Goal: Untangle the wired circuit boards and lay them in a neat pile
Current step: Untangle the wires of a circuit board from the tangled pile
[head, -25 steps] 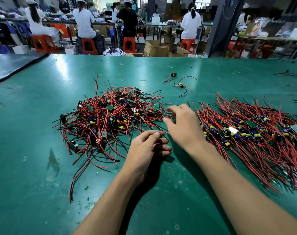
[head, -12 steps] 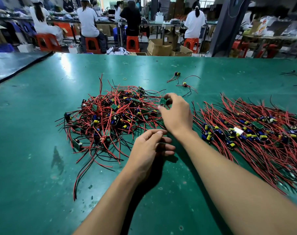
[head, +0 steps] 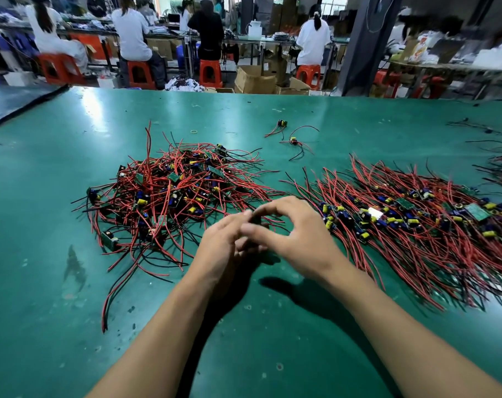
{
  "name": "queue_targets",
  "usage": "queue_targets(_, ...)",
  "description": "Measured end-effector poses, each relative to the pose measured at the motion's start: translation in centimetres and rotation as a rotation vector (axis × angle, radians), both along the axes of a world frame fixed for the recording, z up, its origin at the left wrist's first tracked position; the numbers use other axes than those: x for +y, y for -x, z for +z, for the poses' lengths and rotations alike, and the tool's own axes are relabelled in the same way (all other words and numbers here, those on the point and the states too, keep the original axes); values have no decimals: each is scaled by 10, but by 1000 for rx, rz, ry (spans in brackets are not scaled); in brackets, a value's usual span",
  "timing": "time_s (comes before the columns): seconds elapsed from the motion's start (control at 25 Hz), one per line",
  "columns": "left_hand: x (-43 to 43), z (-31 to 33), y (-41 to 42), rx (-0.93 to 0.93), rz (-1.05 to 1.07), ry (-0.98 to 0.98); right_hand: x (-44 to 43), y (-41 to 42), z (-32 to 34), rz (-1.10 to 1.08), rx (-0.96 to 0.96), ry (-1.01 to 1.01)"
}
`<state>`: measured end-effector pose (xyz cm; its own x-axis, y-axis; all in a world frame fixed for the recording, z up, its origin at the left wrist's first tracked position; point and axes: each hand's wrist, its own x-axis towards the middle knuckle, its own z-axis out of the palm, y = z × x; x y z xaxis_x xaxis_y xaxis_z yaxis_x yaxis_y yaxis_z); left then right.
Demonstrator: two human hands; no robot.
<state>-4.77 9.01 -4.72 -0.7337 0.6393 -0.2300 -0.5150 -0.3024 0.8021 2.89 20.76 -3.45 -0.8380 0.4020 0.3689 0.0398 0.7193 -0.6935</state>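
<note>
A tangled heap of wired circuit boards (head: 169, 193), small green boards with red and black leads, lies left of centre on the green table (head: 272, 340). To the right, the neat pile (head: 410, 222) has its wires fanned toward me. My two hands meet between the heaps. My right hand (head: 298, 239) pinches a small dark circuit board (head: 257, 221) between thumb and forefinger. My left hand (head: 224, 248) reaches it from the left, fingertips closed on the same board. The board is blurred and mostly hidden by fingers.
Two loose wired parts (head: 290, 139) lie further back on the table, with a small rubber band (head: 194, 131) to their left. More wires (head: 499, 165) lie at the far right edge. Beyond the table, people sit on red stools (head: 211, 73) among cardboard boxes.
My right hand picked a board off the tangled heap's right edge and drew it back toward me. It now meets my left hand, which has lifted slightly to take hold.
</note>
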Motion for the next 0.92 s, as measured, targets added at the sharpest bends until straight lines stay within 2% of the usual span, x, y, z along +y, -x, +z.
queue_targets(0.08,1,0,-3,35,32,5,14,-2,-1,-199,-27,-136)
queue_targets(0.16,1,1,-4,57,46,9,36,-1,-1,-467,-260,-375)
queue_targets(0.24,0,0,-5,91,34,16,56,-3,-4,-604,-541,-393)
queue_targets(0.32,0,0,-4,110,21,28,68,-6,-10,-650,-638,-367)
queue_targets(0.6,1,1,-4,111,16,27,78,-7,-13,-640,-615,-545)
queue_targets(0.72,1,2,-5,113,16,33,76,-10,-18,-638,-543,-648)
queue_targets(0.84,0,2,-5,115,15,30,78,-12,-15,-661,-463,-584)
queue_targets(0.92,-1,2,-5,118,11,36,79,-14,-19,-643,-528,-602)
